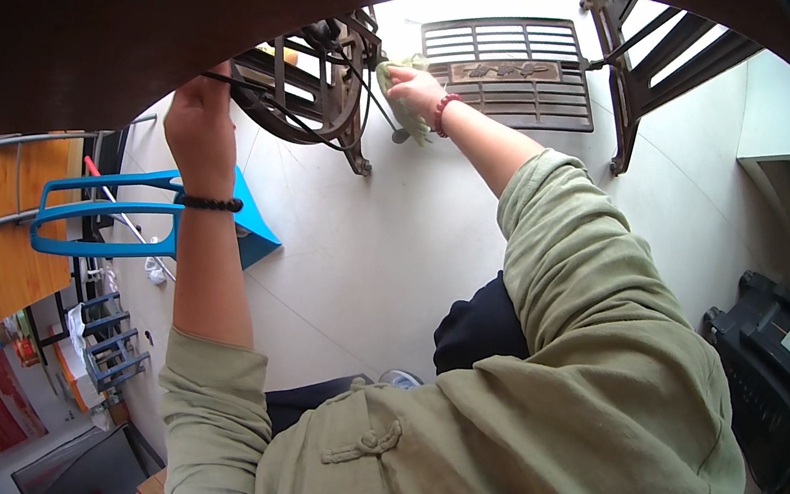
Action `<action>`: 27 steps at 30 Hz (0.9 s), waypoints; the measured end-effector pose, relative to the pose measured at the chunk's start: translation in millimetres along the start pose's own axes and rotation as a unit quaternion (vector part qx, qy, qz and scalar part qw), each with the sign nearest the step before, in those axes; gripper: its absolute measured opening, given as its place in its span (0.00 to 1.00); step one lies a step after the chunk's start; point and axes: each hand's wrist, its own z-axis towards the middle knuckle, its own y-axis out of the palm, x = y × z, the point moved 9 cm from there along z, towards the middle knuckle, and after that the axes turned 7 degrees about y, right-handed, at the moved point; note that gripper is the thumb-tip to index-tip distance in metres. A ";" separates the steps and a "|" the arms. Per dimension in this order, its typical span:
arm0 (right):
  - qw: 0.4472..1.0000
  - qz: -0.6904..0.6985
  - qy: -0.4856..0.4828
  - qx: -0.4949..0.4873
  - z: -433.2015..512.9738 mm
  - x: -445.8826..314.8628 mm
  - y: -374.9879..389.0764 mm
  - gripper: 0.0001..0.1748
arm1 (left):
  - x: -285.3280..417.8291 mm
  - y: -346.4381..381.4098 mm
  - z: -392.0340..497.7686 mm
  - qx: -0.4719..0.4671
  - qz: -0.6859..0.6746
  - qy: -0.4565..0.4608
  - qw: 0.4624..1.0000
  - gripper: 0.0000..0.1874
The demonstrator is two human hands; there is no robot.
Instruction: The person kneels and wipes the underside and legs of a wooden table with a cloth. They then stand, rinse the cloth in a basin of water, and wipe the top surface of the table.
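My right hand (419, 91), with a red bead bracelet at its wrist, grips a pale green cloth (404, 100). The cloth is at the left end of a cast-iron treadle plate (506, 73) that has an openwork grid and a leaf-like relief. Left of it stands an iron side frame with a treadle drive wheel (283, 127); a thin dark rod or cord crosses it. My left hand (201, 125) is raised beside that wheel, at the edge of a dark brown tabletop (116, 18). The tabletop hides its fingertips, so what they touch cannot be seen.
A second iron leg frame (626, 82) stands at the right. Behind my left wrist is a blue plastic chair-like frame (106, 229). A wooden-topped stool or table (27, 225) is at far left, a black case (775, 346) at far right. Light tiles (380, 245) cover the floor.
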 end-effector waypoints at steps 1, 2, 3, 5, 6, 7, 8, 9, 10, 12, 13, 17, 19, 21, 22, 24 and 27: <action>1.000 -0.002 -0.021 0.004 1.5 -1.9 4.3 0.41 | 2.9 0.5 -4.7 -0.003 0.028 0.020 0.999 0.25; 0.999 -0.010 -0.034 -0.004 5.2 -5.0 11.1 0.43 | 5.0 3.4 -11.5 -0.001 0.048 0.036 0.998 0.20; 0.999 -0.037 -0.037 -0.007 6.8 -4.7 17.0 0.43 | 9.3 4.7 -16.0 0.003 0.013 0.066 0.998 0.19; 0.994 -0.105 -0.039 0.014 7.8 -5.2 19.8 0.41 | 5.6 9.2 -21.8 -0.011 -0.011 0.056 0.998 0.16; 0.991 -0.129 -0.027 0.023 6.7 -3.4 18.5 0.41 | 2.7 10.0 -24.5 -0.008 -0.019 0.044 0.999 0.15; 0.987 -0.150 -0.004 0.052 7.5 -2.7 14.0 0.40 | -0.8 11.3 -26.8 -0.011 -0.023 0.031 0.999 0.15; 0.979 -0.174 0.006 0.103 5.0 -4.8 4.2 0.38 | -2.2 11.9 -30.8 -0.006 -0.025 0.029 0.999 0.15; 0.984 -0.124 -0.018 0.127 3.6 -13.0 -1.8 0.36 | -3.6 12.5 -34.2 -0.001 -0.027 0.026 0.999 0.15; 0.987 -0.078 -0.018 0.138 4.8 -18.5 -5.8 0.35 | -7.8 15.1 -36.9 -0.011 -0.040 0.009 0.999 0.14; 0.989 -0.041 -0.017 0.143 11.8 -32.9 -9.3 0.31 | -9.7 19.6 -43.6 -0.017 -0.072 0.009 0.997 0.14; 0.982 -0.119 -0.043 0.138 16.0 -46.8 -6.4 0.28 | -11.0 20.6 -46.3 -0.020 -0.084 0.008 0.996 0.13; 0.979 -0.192 -0.055 0.049 34.2 -69.9 7.3 0.27 | -15.8 26.5 -54.8 -0.049 -0.104 -0.006 0.993 0.14; 0.979 -0.195 -0.044 0.024 36.6 -68.1 7.9 0.26 | -17.8 28.0 -57.2 -0.062 -0.095 -0.012 0.993 0.14; 0.980 -0.196 -0.037 0.013 36.3 -64.8 5.5 0.26 | -17.3 26.3 -57.7 -0.052 -0.093 -0.003 0.994 0.15; 0.980 -0.194 -0.034 0.008 36.3 -63.8 3.7 0.26 | -17.6 26.3 -57.8 -0.051 -0.095 -0.003 0.994 0.15; 0.980 -0.196 -0.027 0.002 36.5 -61.6 2.6 0.25 | -16.5 27.4 -57.5 -0.054 -0.103 0.002 0.993 0.14; 0.978 -0.206 -0.022 0.010 38.8 -60.3 2.3 0.24 | -13.4 27.4 -56.4 -0.048 -0.113 0.009 0.992 0.14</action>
